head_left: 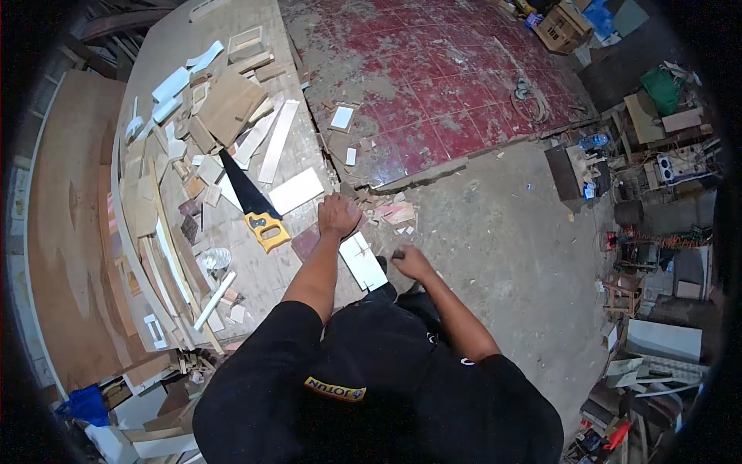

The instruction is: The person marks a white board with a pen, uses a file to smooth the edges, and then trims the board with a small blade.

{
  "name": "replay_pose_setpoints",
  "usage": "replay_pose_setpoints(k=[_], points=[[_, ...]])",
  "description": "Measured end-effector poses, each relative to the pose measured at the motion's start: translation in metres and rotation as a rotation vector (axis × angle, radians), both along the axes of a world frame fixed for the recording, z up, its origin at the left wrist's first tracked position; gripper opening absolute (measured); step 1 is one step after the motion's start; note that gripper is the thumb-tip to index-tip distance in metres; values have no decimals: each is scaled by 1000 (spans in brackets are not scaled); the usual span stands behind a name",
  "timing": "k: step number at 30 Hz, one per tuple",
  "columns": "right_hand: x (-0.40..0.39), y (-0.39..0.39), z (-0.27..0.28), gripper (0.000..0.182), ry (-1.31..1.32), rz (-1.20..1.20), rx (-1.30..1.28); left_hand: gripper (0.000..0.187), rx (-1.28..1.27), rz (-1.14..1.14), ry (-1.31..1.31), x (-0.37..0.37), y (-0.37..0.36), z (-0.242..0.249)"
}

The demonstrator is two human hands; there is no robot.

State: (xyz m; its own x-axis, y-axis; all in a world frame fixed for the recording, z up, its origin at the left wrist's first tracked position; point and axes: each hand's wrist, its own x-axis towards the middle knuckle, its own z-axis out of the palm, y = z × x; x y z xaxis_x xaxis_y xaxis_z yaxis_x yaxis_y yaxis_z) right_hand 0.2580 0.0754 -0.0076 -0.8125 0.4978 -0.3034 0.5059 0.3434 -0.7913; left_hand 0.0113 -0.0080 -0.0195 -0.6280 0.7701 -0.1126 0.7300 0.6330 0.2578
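Note:
My left hand point(338, 214) is bent over the table's right edge, at the top end of a white board point(362, 261); whatever its fingers hold is hidden. The board slants down toward my lap and shows thin dark marks. To its right my right hand point(412, 263) is closed around a small dark object point(398, 254), possibly a handle. On the table point(267, 298) lies a handsaw with a black blade and yellow handle point(268, 230). Another white board point(297, 191) rests just beyond the saw handle. A reddish-brown piece point(306, 242) lies beside my left forearm.
Wood offcuts and a brown panel point(232, 100) are heaped on the far part of the table. A raised red tiled floor point(440, 85) lies beyond. Scraps point(394, 212) litter the ground by the table edge. Cluttered materials line the right side, with a cardboard box point(562, 29).

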Motion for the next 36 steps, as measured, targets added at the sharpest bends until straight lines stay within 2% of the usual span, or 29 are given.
replay_pose_setpoints(k=[2, 6, 8, 9, 11, 13, 14, 16, 17, 20, 22, 23, 25, 26, 28, 29, 33, 35, 36], points=[[2, -20, 5, 45, -247, 122, -66, 50, 11, 7, -27, -1, -1, -2], [11, -42, -43, 57, -312, 212, -126, 55, 97, 28, -100, -5, -7, -3], [7, -41, -53, 57, -316, 224, -121, 64, 171, 37, -133, -8, -10, 0], [7, -43, -57, 57, -324, 237, -121, 64, 170, 39, -132, -9, -13, 3], [7, -44, -64, 55, -306, 250, -154, 81, 136, -46, -105, -15, -24, 11], [7, -38, -56, 53, -282, 262, -176, 86, 137, -45, -91, -18, -39, 20], [12, -34, -49, 48, -200, 186, -196, 92, 138, -49, -84, -18, -44, 26], [18, -24, -32, 34, -67, 60, -203, 91, 238, 4, -122, -19, -59, 19], [21, -15, -23, 34, -64, 62, -196, 91, 327, 55, -169, -17, -67, 12], [31, 9, -1, 30, -165, -64, -285, 88, 306, 187, -117, 1, -89, 23], [39, 25, -2, 27, 49, -268, -241, 88, 278, 274, -70, 11, -105, 21], [42, 33, 1, 27, 51, -263, -240, 88, 280, 279, -67, 17, -113, 19], [38, 47, 16, 23, -29, -287, 10, 87, 219, 375, -15, 28, -126, 12], [32, 50, 19, 23, -29, -283, 11, 88, 184, 403, -36, 34, -132, 9], [19, 59, 20, 15, -258, -97, 525, 90, 156, 400, -18, 44, -145, 2], [8, 61, 18, 15, -258, -92, 527, 92, 126, 391, 0, 47, -149, -2], [-49, 33, -16, 30, -256, 229, 559, 95, 160, 370, 34, 50, -153, -8], [-60, 15, -18, 26, -181, 468, 516, 96, 121, 346, 29, 49, -154, -6], [-60, 4, 10, 21, -92, 484, 456, 96, 120, 350, 31, 48, -156, -9]])
